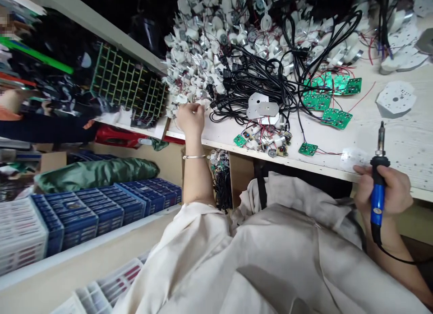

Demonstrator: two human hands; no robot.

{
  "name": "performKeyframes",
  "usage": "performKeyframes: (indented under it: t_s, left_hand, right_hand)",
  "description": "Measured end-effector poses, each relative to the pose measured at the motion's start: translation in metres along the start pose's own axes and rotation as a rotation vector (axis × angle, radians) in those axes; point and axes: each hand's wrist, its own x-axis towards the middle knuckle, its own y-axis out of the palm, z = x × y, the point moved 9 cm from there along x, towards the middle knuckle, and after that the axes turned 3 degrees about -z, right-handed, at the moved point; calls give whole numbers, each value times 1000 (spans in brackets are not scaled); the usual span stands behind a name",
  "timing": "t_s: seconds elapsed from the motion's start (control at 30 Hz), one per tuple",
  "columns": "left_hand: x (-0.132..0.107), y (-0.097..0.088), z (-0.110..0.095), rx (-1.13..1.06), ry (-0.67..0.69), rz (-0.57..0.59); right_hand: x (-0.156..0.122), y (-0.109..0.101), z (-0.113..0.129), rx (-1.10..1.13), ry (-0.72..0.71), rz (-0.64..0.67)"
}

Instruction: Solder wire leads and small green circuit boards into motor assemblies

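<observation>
My left hand (190, 117) reaches out to the near edge of a big heap of small white motors (209, 43) with red and black wires, and its fingers curl over one of them; the fingertips are hidden. A thin bracelet circles that wrist. My right hand (385, 190) is closed round the blue handle of a soldering iron (379, 178), whose metal tip points up over the white table (399, 138) edge. Its black cord runs down past my wrist.
Green circuit boards (324, 99) and tangled black cables (267, 75) lie mid-table, with white round plates (395, 97) at right. A green grid rack (130, 86) stands left of the heap. Blue crates (101, 210) and white crates sit low at left. My cream garment fills the foreground.
</observation>
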Motion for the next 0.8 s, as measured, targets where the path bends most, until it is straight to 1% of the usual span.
performKeyframes:
  t_s: [0.07,0.13,0.2,0.3,0.37,0.47,0.53,0.6,0.63,0.7,0.77,0.8]
  left_hand:
    - [1,18,0,-3,-6,70]
    - [6,30,-3,-20,-23,97]
    - [13,36,-4,-39,-28,111]
    - [18,43,-5,-89,9,179]
    - [17,47,-3,-154,35,225]
    - [11,51,3,-219,34,248]
    - [8,53,7,-198,47,239]
    - [7,53,11,-210,72,186]
    - [9,51,15,-270,68,152]
    - [16,49,26,-462,14,102]
    - [29,47,34,-620,-53,92]
    - [36,44,33,-653,-71,89]
  right_hand:
    - [1,-1,1,-3,-3,3]
    - [1,-1,1,-9,-9,9]
    - [0,1,1,-15,-11,24]
    - [-5,2,0,-31,-27,-5]
    - [-10,2,-1,-71,-35,-24]
    - [-16,5,-3,-103,-24,27]
    - [-19,6,-3,-85,-20,57]
    - [-21,6,-5,-97,-2,79]
    - [-22,8,-7,-118,18,96]
    - [-24,10,-11,-139,66,118]
    - [-24,10,-12,-100,89,97]
    - [-23,10,-12,-75,94,89]
